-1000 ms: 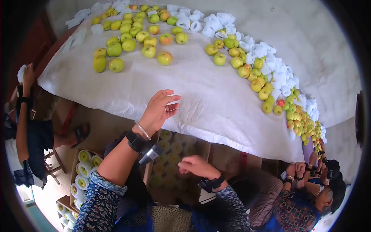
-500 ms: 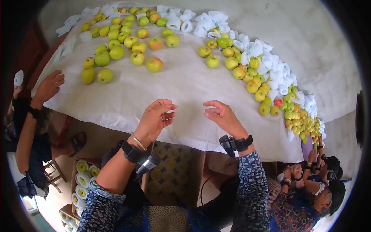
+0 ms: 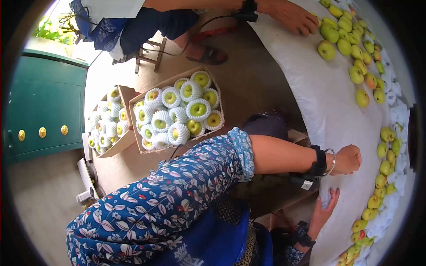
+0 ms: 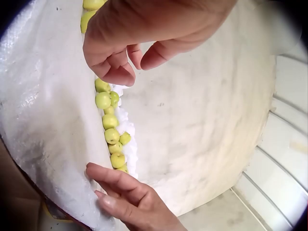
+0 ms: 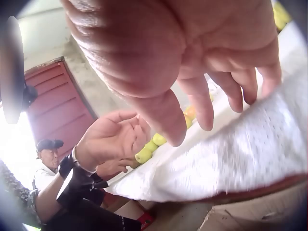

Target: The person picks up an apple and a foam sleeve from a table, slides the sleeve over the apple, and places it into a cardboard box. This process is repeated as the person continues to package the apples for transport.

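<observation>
My left hand (image 3: 346,160), with a silver bangle at its wrist, hovers over the white cloth (image 3: 339,124) near its edge. Its fingers are loosely bent and hold nothing; in the left wrist view a gap shows between thumb and fingertips. Nearer the bottom of the head view is my right hand (image 3: 323,213), by the cloth's edge. Its fingers (image 5: 204,108) hang spread and relaxed, with nothing in them in the right wrist view. Yellow-green apples (image 3: 356,74) lie loose on the cloth, and a row of more apples (image 4: 110,121) runs along its far side.
White foam nets (image 3: 390,208) line the cloth's far side. Another person's hand (image 3: 295,18) rests by the apples at the top. Left of the cloth, two cardboard boxes hold netted apples (image 3: 160,119). A stool (image 3: 153,55) and a green cabinet (image 3: 49,106) stand beyond.
The head view has swung left, bringing the boxes and cabinet into sight and the cloth to the right. My right hand first rose over the cloth; both hands stay empty.
</observation>
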